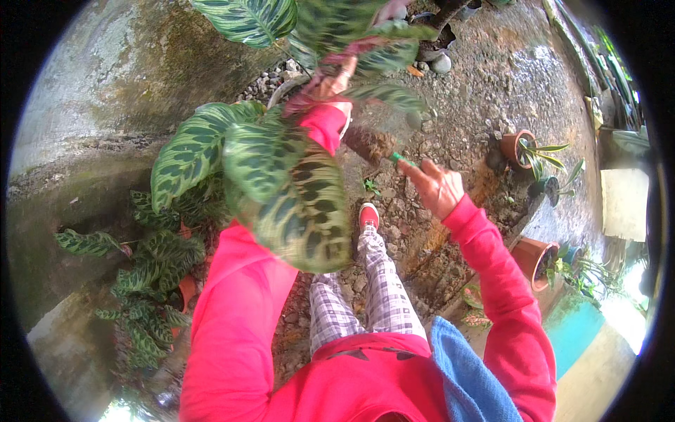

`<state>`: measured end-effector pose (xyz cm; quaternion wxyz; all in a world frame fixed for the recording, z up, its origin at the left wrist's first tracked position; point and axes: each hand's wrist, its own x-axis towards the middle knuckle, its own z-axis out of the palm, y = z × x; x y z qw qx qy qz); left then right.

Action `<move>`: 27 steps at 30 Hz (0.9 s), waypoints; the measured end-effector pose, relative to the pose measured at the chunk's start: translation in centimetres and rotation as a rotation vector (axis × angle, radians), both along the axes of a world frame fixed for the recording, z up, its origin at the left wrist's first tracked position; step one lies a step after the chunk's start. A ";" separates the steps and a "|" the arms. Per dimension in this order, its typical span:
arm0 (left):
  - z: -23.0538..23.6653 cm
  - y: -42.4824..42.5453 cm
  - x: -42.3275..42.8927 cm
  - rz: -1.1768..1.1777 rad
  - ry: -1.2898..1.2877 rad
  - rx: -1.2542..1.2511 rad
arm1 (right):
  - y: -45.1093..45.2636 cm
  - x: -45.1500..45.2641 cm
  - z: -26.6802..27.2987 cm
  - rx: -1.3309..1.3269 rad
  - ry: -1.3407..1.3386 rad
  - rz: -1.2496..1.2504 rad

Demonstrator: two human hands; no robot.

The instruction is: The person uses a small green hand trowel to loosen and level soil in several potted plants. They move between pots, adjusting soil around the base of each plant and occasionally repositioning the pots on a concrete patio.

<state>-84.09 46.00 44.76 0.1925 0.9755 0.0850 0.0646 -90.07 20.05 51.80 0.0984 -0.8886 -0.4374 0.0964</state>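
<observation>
A large leafy plant with patterned green leaves (295,211) spreads over my left arm, some leaves blurred. Among its reddish stems (308,97) is my left hand (337,79), partly covered by leaves; its grip on the stems cannot be made out. My right hand (432,184) holds the green handle (403,158) of a small garden tool, whose far end meets a brown clump of soil or roots (374,145) just right of my left sleeve. Blur hides the tool's head.
Stony ground surrounds my red shoe (368,215). A mossy wall (132,79) and more patterned plants (153,274) stand at left. Terracotta pots (514,147) line the right side. A grey stone (441,64) lies near a dark plant bag (440,42) at the top.
</observation>
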 end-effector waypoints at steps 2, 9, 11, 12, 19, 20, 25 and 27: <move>0.3 1.3 -0.1 0.084 -0.075 0.007 | 0.1 1.5 0.6 0.031 -0.073 0.037; -1.1 5.5 -1.0 0.015 -0.090 -0.259 | 3.7 5.6 1.8 0.028 -0.276 0.233; -2.0 6.3 -1.3 0.043 -0.011 -0.393 | 6.6 5.6 0.2 -0.102 -0.282 0.277; -2.4 6.4 -1.6 0.064 -0.036 -0.332 | 8.1 5.4 -0.8 -0.149 -0.289 0.304; -1.9 6.6 -3.0 0.265 0.215 -0.220 | 6.7 5.2 -5.5 -0.025 -0.173 0.167; -1.4 6.6 -3.2 0.260 0.215 -0.294 | 6.4 5.3 -5.7 0.051 -0.103 0.142; 0.1 6.2 -5.5 0.249 0.099 -0.158 | 7.2 6.1 -4.9 0.077 0.029 -0.006; 0.3 6.0 -6.1 0.280 0.151 -0.162 | 7.0 6.9 -3.6 0.187 0.097 -0.074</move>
